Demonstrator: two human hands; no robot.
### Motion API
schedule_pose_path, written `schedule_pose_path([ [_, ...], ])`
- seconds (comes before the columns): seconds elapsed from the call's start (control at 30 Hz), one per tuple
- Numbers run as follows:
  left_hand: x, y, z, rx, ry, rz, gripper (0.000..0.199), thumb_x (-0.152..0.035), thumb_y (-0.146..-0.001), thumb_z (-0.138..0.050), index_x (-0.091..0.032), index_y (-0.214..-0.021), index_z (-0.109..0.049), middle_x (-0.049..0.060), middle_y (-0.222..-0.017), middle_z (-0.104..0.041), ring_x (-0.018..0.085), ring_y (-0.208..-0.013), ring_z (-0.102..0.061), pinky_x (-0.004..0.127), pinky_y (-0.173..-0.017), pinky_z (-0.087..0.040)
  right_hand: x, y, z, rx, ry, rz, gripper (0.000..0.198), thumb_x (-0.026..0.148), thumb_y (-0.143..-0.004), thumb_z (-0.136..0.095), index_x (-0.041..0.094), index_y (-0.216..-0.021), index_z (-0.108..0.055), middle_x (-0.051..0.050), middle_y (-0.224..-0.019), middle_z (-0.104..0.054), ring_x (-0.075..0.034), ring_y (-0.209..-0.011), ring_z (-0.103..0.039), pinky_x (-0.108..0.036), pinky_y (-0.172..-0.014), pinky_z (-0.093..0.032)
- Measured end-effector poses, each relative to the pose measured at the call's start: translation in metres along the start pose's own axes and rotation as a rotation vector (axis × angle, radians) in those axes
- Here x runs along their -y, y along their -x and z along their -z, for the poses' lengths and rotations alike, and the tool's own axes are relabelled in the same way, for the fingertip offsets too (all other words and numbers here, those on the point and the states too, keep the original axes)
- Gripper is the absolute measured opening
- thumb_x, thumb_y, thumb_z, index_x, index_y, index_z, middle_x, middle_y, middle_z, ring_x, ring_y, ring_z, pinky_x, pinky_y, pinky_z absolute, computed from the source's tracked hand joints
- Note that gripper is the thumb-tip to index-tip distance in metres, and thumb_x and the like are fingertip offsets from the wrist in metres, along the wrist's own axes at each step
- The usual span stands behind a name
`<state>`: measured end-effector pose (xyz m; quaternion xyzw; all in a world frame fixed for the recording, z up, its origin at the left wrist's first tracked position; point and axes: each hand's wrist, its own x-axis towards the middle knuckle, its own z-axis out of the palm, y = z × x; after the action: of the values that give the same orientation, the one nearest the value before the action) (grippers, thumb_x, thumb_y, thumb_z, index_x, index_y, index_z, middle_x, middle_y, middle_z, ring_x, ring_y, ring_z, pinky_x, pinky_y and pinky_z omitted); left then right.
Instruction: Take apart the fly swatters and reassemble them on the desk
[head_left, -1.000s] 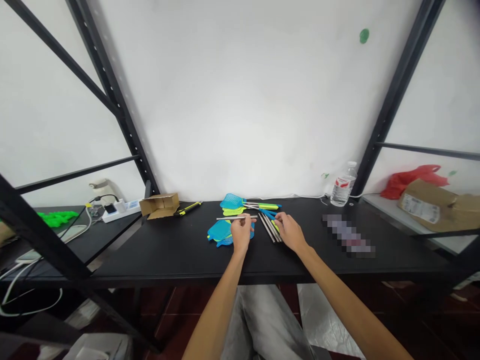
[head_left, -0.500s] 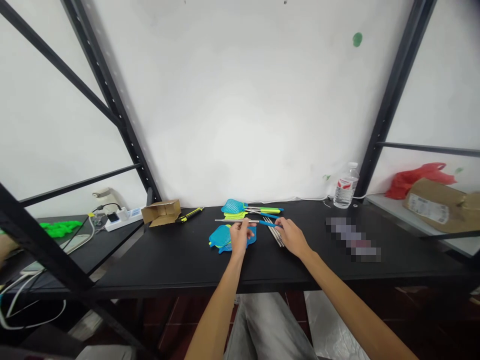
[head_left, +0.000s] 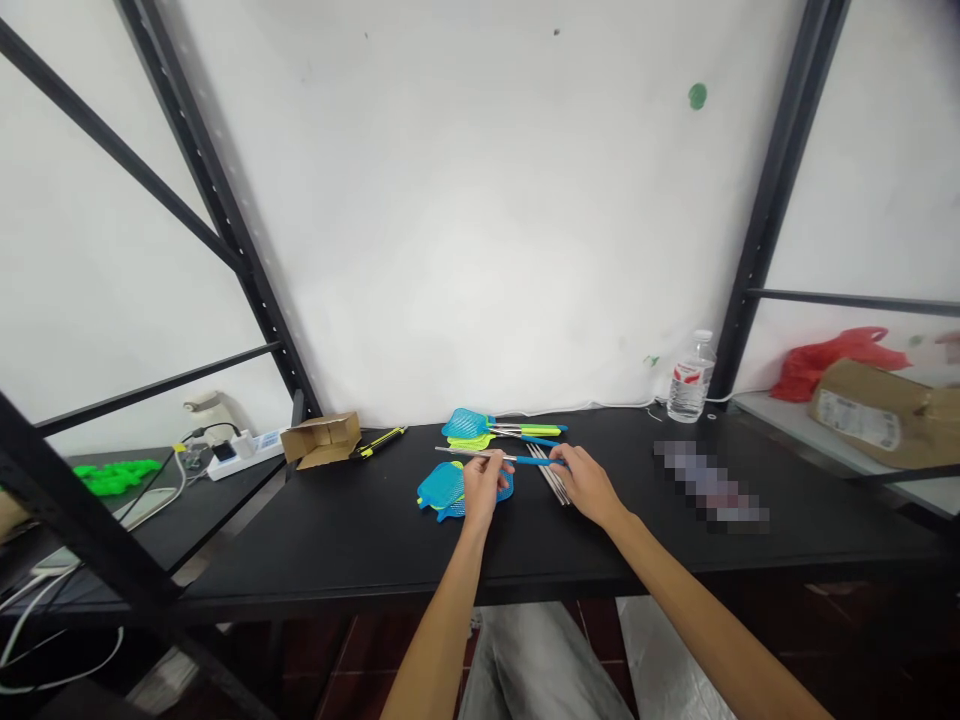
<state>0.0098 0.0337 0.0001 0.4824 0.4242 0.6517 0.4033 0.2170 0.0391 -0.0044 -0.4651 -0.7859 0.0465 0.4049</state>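
A thin metal fly swatter rod (head_left: 459,453) with a blue handle (head_left: 532,461) is held level above the table between my hands. My left hand (head_left: 484,488) is closed on the metal part, and my right hand (head_left: 589,484) is closed around the end of the blue handle. Under my left hand lie loose blue fly swatter heads (head_left: 441,487), with a bit of yellow-green showing among them. Beside my right hand, several bare metal rods (head_left: 551,478) rest on the table. Farther back are fly swatters (head_left: 466,422) with blue and yellow-green heads and handles.
On the black table (head_left: 330,540) stand an open cardboard box (head_left: 321,442), a black-and-yellow tool (head_left: 381,442) and a water bottle (head_left: 690,378). A blurred-out item (head_left: 709,482) lies to the right. Black metal posts (head_left: 780,190) rise on both sides. A power strip (head_left: 247,455) sits left.
The view has tilted slightly, so the scene sits a little lower. Both hands keep hold of the rod and its handle, with hardly any movement between them.
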Motion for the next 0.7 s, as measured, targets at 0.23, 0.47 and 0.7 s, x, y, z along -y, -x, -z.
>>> schedule_pose_path([
  [0.23,-0.0013,0.0011,-0.0027,0.22,-0.086,-0.035,0.043,-0.054,-0.081,-0.067,-0.012,-0.091,-0.07,0.006,-0.068,-0.069,0.009,-0.046,-0.052,0.022,-0.046,-0.037,-0.0027,0.0011,-0.0025,0.016,-0.018,0.036,0.017,0.034,-0.098,-0.047,0.027,-0.104,-0.06,-0.003,-0.096,-0.064,-0.02,-0.089,-0.063,-0.031,-0.078,-0.048],
  [0.47,0.0006,0.0002,-0.0037,0.293,-0.115,-0.045,0.045,-0.055,-0.084,-0.064,-0.012,-0.096,-0.071,0.006,-0.07,-0.069,0.01,-0.049,-0.052,0.022,-0.049,-0.039,-0.0038,-0.0001,-0.0045,0.06,-0.018,0.109,0.029,0.038,-0.101,-0.043,0.027,-0.117,-0.064,-0.006,-0.105,-0.068,-0.021,-0.1,-0.062,-0.033,-0.082,-0.05],
  [0.7,0.0007,-0.0004,-0.0022,0.14,-0.004,-0.006,0.054,-0.062,-0.084,-0.061,-0.012,-0.102,-0.069,0.006,-0.07,-0.068,0.009,-0.048,-0.053,0.021,-0.047,-0.038,-0.0004,0.0,-0.0012,0.026,0.015,0.118,0.03,0.038,-0.101,-0.041,0.025,-0.11,-0.067,-0.007,-0.103,-0.069,-0.022,-0.098,-0.061,-0.034,-0.082,-0.05],
])
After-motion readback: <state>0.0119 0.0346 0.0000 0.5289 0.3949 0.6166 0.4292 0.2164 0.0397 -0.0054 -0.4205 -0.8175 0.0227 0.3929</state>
